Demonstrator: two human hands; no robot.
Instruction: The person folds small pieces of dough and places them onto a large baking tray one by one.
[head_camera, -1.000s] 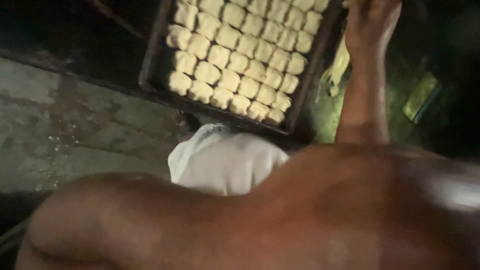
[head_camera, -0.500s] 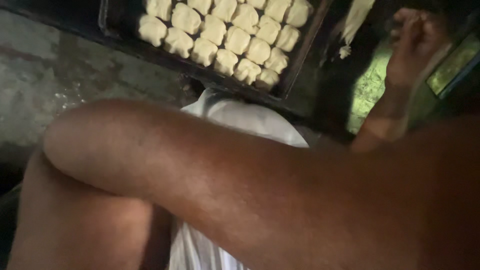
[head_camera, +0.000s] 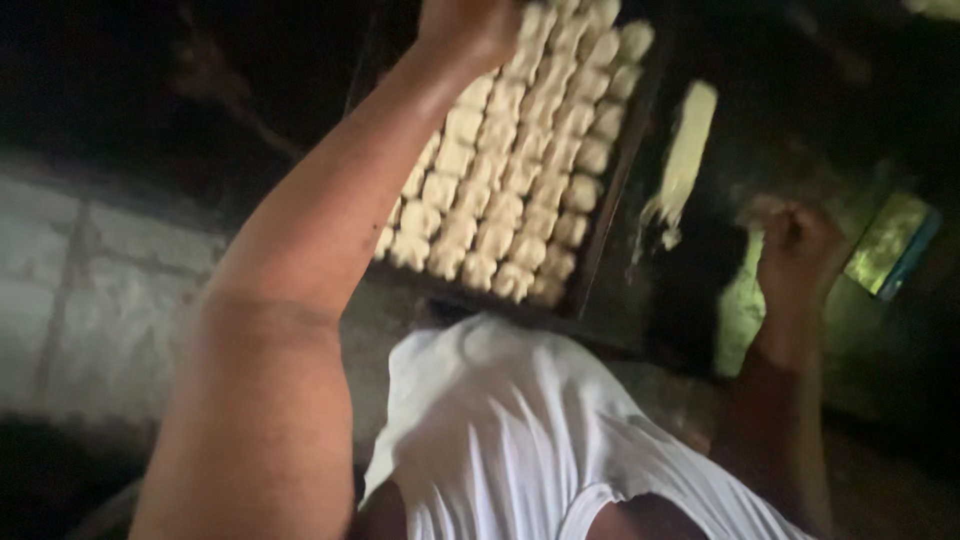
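Above the white-shirted torso, at the top of the view, lies a dark baking tray packed with rows of pale dough pieces. Its long axis runs from the lower left up toward the upper right, tilted against the frame, so the near short edge sits just beyond the shirt and the far end runs out of view at the top.

Reaching up along the tray's left long edge, the left hand is over or at the far rows of dough; it looks curled rather than spread, but the frame cuts it off and whether it grips the rim or a dough piece cannot be told. That arm crosses the near left corner of the tray.

Off the right long edge, the right hand is bunched into a loose fist, apart from the tray, with a dark gap between. What it closes on, if anything, is too blurred to tell. A pale smear or strip lies between it and the tray's right rim, and a greenish object sits just beyond the fist.

Of the two, the left hand is plainly the nearer to the dough.
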